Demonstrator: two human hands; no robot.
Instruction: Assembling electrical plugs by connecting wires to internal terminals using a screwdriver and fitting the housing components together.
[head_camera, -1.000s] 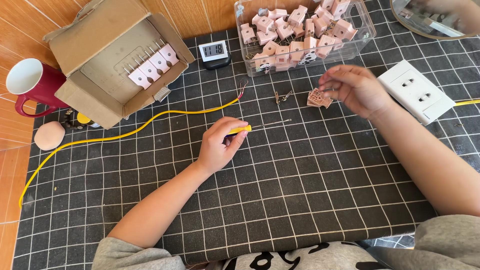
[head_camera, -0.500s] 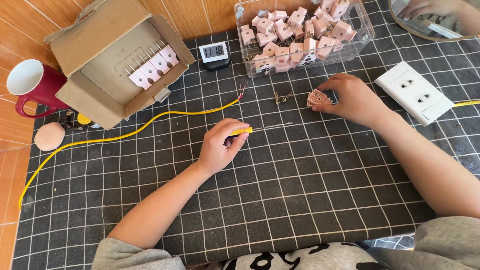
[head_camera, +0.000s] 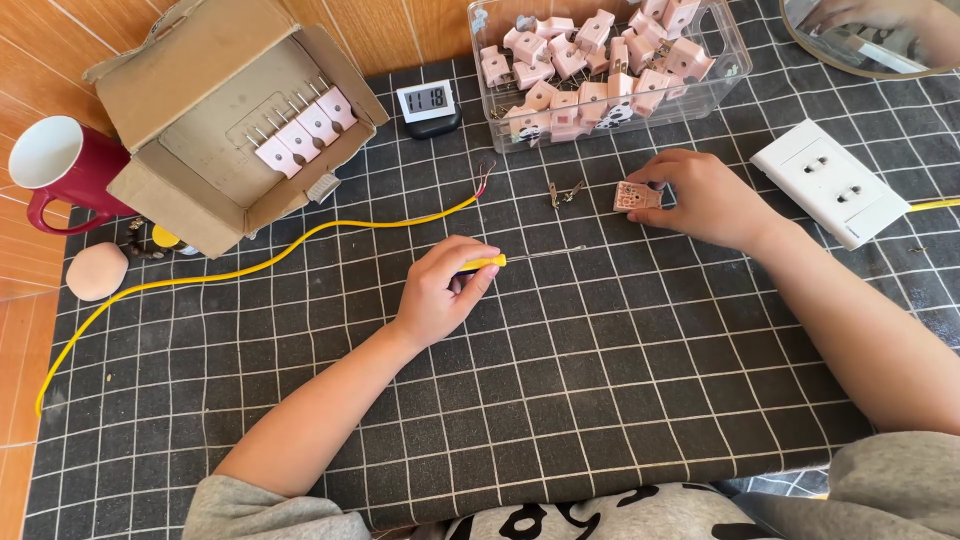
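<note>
My left hand rests on the black gridded mat, closed around a yellow-handled screwdriver whose thin shaft points right. My right hand lies further right, its fingers pinching a small pink plug part against the mat. Two small metal prongs lie just left of that part. A yellow cable with bared wire ends runs from the left edge toward the middle.
A clear plastic box of pink plug parts stands at the back. An open cardboard box holds several finished plugs. A small digital clock, a red mug, a pink egg-shaped object and a white wall socket surround the work area.
My right hand has come down from above the mat and now presses the pink part onto it. My left hand keeps the screwdriver in the same place.
</note>
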